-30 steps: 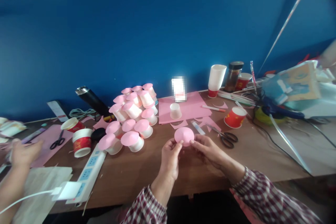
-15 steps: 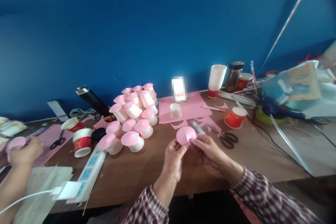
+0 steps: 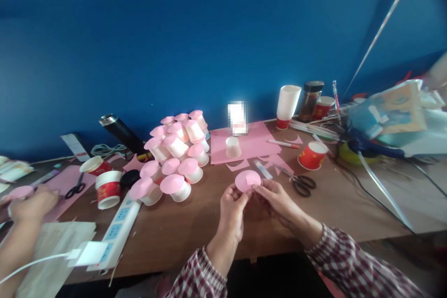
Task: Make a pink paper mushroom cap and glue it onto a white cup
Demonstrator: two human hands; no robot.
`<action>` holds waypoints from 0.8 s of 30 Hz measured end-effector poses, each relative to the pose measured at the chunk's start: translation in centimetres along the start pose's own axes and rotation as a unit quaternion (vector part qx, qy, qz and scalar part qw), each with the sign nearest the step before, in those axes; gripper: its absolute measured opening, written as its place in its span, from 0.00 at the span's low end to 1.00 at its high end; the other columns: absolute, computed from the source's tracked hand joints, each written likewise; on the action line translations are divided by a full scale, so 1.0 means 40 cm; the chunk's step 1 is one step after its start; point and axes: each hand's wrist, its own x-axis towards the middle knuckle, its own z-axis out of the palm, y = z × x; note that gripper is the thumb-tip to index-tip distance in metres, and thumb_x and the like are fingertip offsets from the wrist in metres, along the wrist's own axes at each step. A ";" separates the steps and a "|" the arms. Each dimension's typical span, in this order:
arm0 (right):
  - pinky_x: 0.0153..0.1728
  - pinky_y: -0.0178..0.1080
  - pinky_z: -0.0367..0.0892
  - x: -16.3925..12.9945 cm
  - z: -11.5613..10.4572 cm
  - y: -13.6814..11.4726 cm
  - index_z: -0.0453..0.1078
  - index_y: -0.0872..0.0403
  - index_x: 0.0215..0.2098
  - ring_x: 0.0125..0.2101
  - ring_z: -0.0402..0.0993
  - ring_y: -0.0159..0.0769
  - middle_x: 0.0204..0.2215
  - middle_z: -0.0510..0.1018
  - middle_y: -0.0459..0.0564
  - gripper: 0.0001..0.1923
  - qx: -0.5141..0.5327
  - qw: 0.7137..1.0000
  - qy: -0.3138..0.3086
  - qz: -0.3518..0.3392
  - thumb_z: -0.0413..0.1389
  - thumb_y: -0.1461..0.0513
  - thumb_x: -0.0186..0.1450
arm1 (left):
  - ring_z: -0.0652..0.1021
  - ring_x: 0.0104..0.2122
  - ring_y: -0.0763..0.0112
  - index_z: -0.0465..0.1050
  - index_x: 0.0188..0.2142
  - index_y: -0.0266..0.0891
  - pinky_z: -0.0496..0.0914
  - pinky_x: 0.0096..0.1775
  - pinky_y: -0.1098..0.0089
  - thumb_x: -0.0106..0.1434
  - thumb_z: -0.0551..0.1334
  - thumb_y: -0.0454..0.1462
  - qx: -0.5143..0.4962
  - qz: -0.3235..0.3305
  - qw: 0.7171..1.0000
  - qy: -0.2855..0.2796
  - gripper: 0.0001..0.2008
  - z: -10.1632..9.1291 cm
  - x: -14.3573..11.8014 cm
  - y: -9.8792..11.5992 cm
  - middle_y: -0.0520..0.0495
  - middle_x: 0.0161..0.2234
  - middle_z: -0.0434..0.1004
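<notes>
1 pink paper disc is positioned above the brown table, on the near side of 1 white cup. The left hand is nearly closed, its thumb and fingers pinching the disc's near edge. The right hand is likewise nearly closed, pinching the same edge further right. The cup rests on pink sheets; black-handled scissors lie near the right hand.

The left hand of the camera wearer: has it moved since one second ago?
Yes, the left hand has moved slightly to the right: its gap from the fixed power strip has grown. It still holds the pink paper disc.
</notes>
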 end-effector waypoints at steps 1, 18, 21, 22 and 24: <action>0.13 0.30 0.45 0.000 0.000 0.001 0.65 0.55 0.24 0.14 0.53 0.22 0.15 0.63 0.40 0.16 0.003 1.000 -0.003 0.004 0.62 0.52 0.54 | 0.77 0.38 0.69 0.70 0.42 0.34 0.69 0.45 0.67 0.49 0.70 0.34 -0.001 0.003 1.000 0.000 0.20 0.000 0.001 -0.003 0.43 0.37 0.79; 0.16 0.32 0.49 -0.005 -0.003 -0.004 0.65 0.55 0.25 0.16 0.59 0.26 0.19 0.68 0.45 0.19 0.010 0.999 -0.006 0.030 0.54 0.47 0.60 | 0.76 0.30 0.75 0.70 0.42 0.33 0.70 0.35 0.74 0.51 0.68 0.34 -0.023 -0.011 1.000 0.018 0.18 0.005 -0.002 0.004 0.46 0.30 0.77; 0.16 0.31 0.49 -0.004 -0.003 -0.001 0.64 0.55 0.24 0.15 0.57 0.23 0.17 0.66 0.41 0.19 0.008 0.999 -0.018 0.027 0.58 0.48 0.57 | 0.76 0.31 0.73 0.70 0.44 0.33 0.70 0.36 0.72 0.51 0.68 0.35 -0.012 -0.011 1.000 0.023 0.20 0.001 -0.001 0.000 0.45 0.32 0.77; 0.16 0.30 0.48 -0.004 -0.003 0.000 0.63 0.55 0.24 0.15 0.56 0.22 0.17 0.65 0.40 0.19 0.007 0.999 -0.024 0.024 0.59 0.49 0.56 | 0.76 0.31 0.72 0.69 0.44 0.34 0.70 0.36 0.72 0.51 0.68 0.35 -0.005 -0.008 1.000 0.024 0.21 0.000 -0.001 -0.002 0.45 0.32 0.77; 0.16 0.29 0.47 -0.004 -0.002 0.002 0.63 0.55 0.24 0.15 0.54 0.21 0.16 0.64 0.39 0.18 0.005 0.999 -0.032 0.016 0.61 0.50 0.54 | 0.76 0.32 0.72 0.69 0.45 0.34 0.69 0.35 0.72 0.51 0.68 0.37 0.013 0.002 1.000 0.021 0.21 -0.002 -0.002 -0.007 0.44 0.33 0.78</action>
